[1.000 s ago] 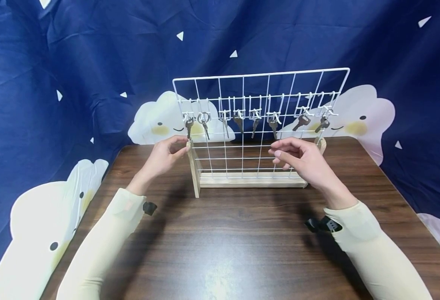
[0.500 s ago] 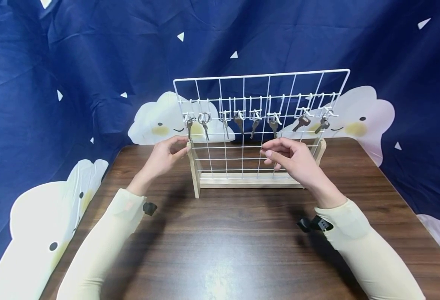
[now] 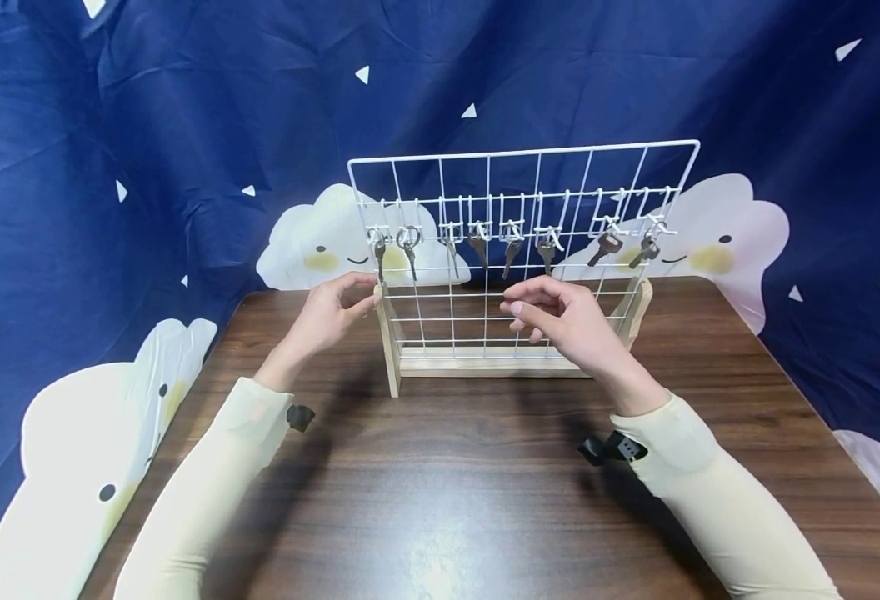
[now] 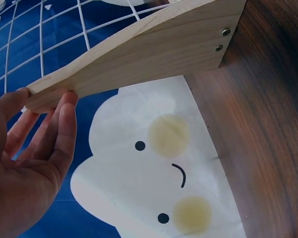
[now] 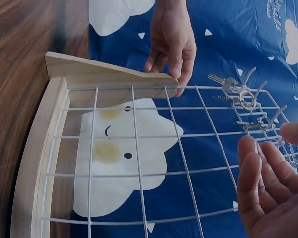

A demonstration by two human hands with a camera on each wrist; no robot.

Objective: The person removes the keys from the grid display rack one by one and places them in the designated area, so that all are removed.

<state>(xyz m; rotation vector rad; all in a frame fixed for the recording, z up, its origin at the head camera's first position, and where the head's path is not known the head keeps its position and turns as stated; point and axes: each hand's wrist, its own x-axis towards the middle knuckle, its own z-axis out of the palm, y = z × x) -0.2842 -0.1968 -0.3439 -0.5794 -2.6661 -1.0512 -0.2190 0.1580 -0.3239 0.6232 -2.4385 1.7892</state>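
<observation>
A white wire grid rack (image 3: 522, 152) stands upright on the table, with a wooden upright (image 3: 390, 350) at its left end. My left hand (image 3: 327, 310) grips the tip of this upright between thumb and fingers, as the left wrist view also shows at the wood (image 4: 139, 59). Metal keys on rings (image 3: 477, 242) hang in a row from white hooks along the grid's upper part. My right hand (image 3: 567, 325) hovers in front of the grid, below the keys, fingers loosely bent and holding nothing. In the right wrist view, keys (image 5: 228, 83) hang beyond that hand's fingertips (image 5: 247, 145).
A pale wooden bar (image 3: 496, 361) joins the uprights at the bottom of the rack. The dark wood-grain table (image 3: 410, 483) extends in front. Behind hangs a blue cloth (image 3: 260, 100) with white clouds and triangles.
My right hand has moved steadily left in front of the grid, from below the right-hand keys toward the middle. The left hand keeps its grip on the upright; the keys hang as before.
</observation>
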